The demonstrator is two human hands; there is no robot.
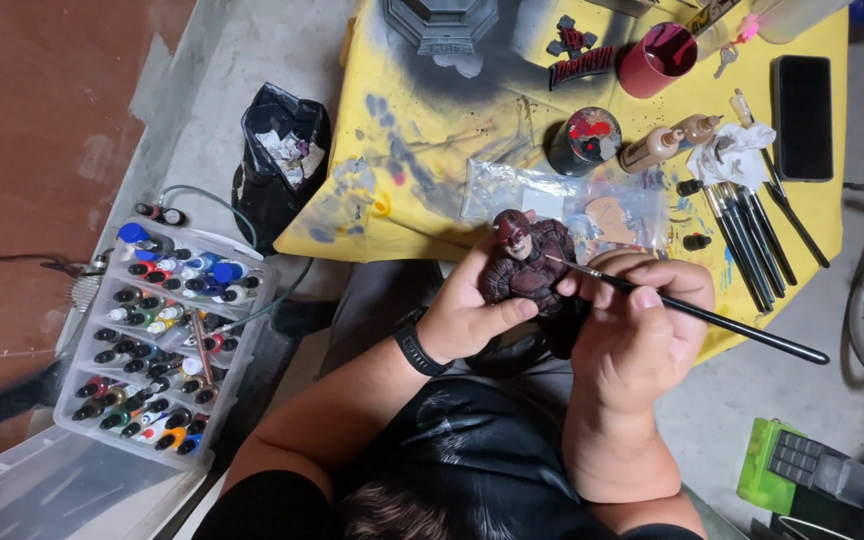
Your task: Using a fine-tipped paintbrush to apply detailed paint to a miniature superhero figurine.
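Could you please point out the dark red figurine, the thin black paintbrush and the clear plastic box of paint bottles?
Dark red figurine (529, 268): head view, on its chest.
Thin black paintbrush (742, 332): head view, on the handle right of the right hand.
Clear plastic box of paint bottles (162, 340): head view, on the bottle rows inside.

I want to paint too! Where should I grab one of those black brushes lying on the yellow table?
Probably take a spare brush by the middle of its black handle, pinching from above, as it lies flat on the yellow table cover. Coming from the table's near edge avoids the bottles beyond. The right hand pinches its own brush similarly, while the left hand holds the red figure.
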